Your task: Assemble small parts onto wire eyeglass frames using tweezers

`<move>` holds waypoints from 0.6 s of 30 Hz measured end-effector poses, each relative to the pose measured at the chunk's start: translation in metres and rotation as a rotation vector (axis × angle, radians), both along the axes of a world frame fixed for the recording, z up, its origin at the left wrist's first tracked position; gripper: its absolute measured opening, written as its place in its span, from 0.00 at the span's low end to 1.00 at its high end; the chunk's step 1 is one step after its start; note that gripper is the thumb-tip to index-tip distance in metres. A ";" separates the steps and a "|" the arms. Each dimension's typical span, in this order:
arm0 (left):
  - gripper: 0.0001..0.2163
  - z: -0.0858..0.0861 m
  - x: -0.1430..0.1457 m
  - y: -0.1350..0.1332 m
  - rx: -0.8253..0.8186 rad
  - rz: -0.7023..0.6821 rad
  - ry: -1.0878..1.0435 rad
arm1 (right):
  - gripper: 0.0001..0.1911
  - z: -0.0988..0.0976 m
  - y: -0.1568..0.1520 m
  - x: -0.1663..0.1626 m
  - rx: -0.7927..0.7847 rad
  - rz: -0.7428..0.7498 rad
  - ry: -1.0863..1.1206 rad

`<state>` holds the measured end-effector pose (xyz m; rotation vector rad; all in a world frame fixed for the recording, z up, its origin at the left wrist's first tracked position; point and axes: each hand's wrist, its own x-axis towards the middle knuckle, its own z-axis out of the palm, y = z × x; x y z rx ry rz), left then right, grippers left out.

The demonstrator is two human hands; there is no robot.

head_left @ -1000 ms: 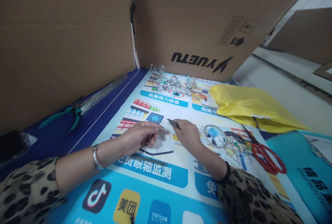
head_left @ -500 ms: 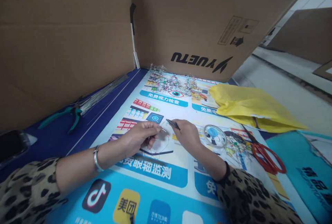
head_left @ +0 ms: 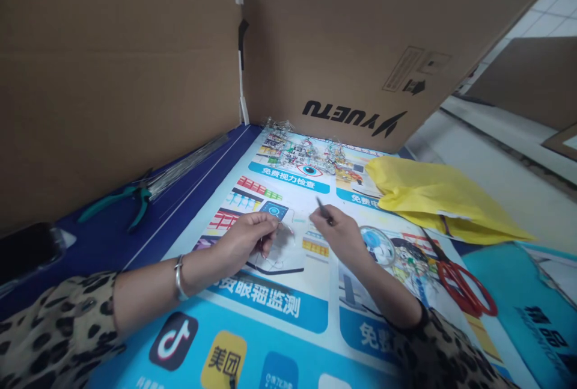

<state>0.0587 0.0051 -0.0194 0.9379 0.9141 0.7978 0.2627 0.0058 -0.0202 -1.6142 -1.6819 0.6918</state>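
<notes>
My left hand (head_left: pixel 243 238) is closed in a pinch on a thin wire (head_left: pixel 292 231), whose fine loop curves out to the right of the fingertips. A few reddish strands hang beneath those fingers. To the right and apart from the wire, my right hand (head_left: pixel 345 238) is wrapped round a slim dark pointed tool (head_left: pixel 323 208); its exact kind is blurred. Both hands hover over a printed poster sheet (head_left: pixel 279 332). Beside my right wrist lies a clear round dish or roll (head_left: pixel 386 251), partly hidden by the forearm.
Teal-handled pliers (head_left: pixel 139 205) and a bundle of thin wires (head_left: pixel 189 163) lie at left, near a phone (head_left: pixel 29 254). Tangled wire pieces (head_left: pixel 311 151) sit at the back before tall cardboard (head_left: pixel 351 34). Red-handled scissors (head_left: pixel 466 287) and a yellow bag (head_left: pixel 433 190) are at right.
My right hand has drawn away to the right from the left hand, and its tool now tilts more upright. The left hand keeps its pinch on the wire. The whole view has shifted slightly.
</notes>
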 end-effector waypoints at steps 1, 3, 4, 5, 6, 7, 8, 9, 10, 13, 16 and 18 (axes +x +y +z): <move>0.08 0.000 0.000 0.000 0.003 -0.010 0.005 | 0.16 0.001 0.000 0.001 -0.040 -0.013 0.173; 0.08 0.000 0.000 0.000 0.008 -0.020 0.008 | 0.20 0.000 0.000 0.001 -0.099 -0.013 0.467; 0.08 0.000 -0.001 0.000 0.011 -0.024 0.006 | 0.22 -0.001 0.000 0.000 -0.111 -0.014 0.547; 0.08 0.000 -0.001 0.000 0.015 -0.028 0.001 | 0.22 -0.003 0.001 -0.001 -0.113 -0.019 0.579; 0.08 0.000 -0.001 0.000 0.019 -0.027 -0.003 | 0.22 -0.005 0.001 -0.001 -0.104 -0.029 0.579; 0.08 -0.001 -0.001 0.000 0.023 -0.021 -0.009 | 0.22 -0.007 0.002 -0.002 -0.091 -0.044 0.566; 0.08 -0.001 -0.001 0.000 0.027 -0.010 -0.015 | 0.22 -0.009 0.002 -0.003 -0.078 -0.063 0.558; 0.08 -0.001 -0.001 0.000 0.030 0.002 -0.020 | 0.22 -0.010 0.002 -0.004 -0.067 -0.081 0.555; 0.08 -0.002 0.000 0.000 0.031 0.015 -0.026 | 0.22 -0.011 0.002 -0.005 -0.059 -0.099 0.557; 0.08 -0.003 0.000 0.000 0.033 0.030 -0.039 | 0.21 -0.012 0.000 -0.011 -0.048 -0.126 0.520; 0.08 -0.004 0.000 0.001 0.047 0.032 -0.076 | 0.19 -0.015 -0.006 -0.019 -0.034 -0.091 0.404; 0.08 -0.005 -0.001 0.001 0.052 0.024 -0.113 | 0.17 -0.019 -0.010 -0.023 -0.009 -0.021 0.301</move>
